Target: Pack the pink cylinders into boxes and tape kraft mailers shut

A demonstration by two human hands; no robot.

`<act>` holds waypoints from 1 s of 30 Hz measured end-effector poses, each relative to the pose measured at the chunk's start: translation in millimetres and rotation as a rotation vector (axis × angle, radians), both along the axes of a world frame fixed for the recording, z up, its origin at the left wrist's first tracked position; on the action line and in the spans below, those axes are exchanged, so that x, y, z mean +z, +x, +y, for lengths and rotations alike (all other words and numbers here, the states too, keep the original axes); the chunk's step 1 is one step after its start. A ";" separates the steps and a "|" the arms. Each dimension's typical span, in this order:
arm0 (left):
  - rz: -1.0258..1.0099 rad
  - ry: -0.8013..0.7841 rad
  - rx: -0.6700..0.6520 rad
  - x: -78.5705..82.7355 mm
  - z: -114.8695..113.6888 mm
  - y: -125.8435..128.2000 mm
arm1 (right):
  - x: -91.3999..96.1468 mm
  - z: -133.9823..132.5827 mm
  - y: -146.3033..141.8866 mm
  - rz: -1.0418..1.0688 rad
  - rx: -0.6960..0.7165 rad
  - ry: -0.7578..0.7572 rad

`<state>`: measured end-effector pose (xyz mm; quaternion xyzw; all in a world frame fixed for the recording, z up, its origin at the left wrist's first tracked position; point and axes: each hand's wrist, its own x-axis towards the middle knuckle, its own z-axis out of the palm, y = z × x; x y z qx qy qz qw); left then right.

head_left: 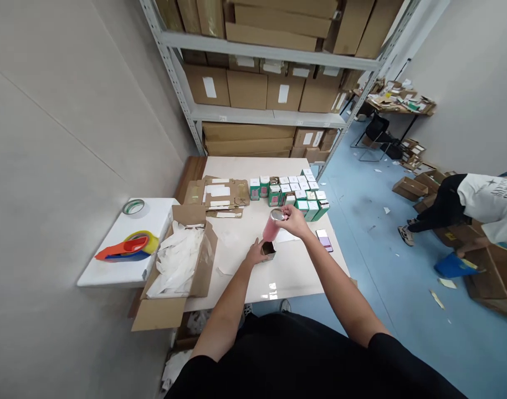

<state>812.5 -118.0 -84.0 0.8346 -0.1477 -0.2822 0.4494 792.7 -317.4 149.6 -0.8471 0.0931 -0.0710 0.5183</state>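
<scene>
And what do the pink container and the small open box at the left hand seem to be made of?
The pink container looks smooth, perhaps plastic or glass; its shiny silvery end suggests metal. The small open box seems cardboard: thin straight walls, matt brown inside.

Pink container [271, 229] in right fingers [283, 224]
</scene>
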 end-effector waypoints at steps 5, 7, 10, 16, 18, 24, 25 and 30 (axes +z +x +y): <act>-0.029 -0.183 0.164 48.9 11.5 6.5 | 42.7 -10.1 -1.4 -0.119 0.067 0.044; -0.047 -0.311 0.275 85.5 15.5 7.7 | 51.7 -15.0 -3.2 -0.141 0.078 0.057; -0.218 -0.565 0.351 151.5 5.3 -2.1 | 60.5 -16.5 -6.8 -0.163 0.073 0.052; -0.454 -0.624 0.425 237.0 -49.2 -36.7 | 56.9 -8.2 -18.6 -0.170 0.137 0.113; -0.437 -0.604 0.434 245.6 -55.7 -40.0 | 46.7 -13.8 -23.1 -0.194 0.176 0.224; -0.385 -0.713 0.449 260.6 -51.5 -26.6 | 7.3 -44.4 -41.2 -0.098 0.367 0.481; -0.355 -0.752 0.441 262.7 -53.0 -24.6 | 2.9 -46.2 -44.2 -0.076 0.413 0.505; -0.272 -0.770 0.438 268.2 -71.4 -21.5 | -4.3 -40.1 -53.6 -0.108 0.392 0.608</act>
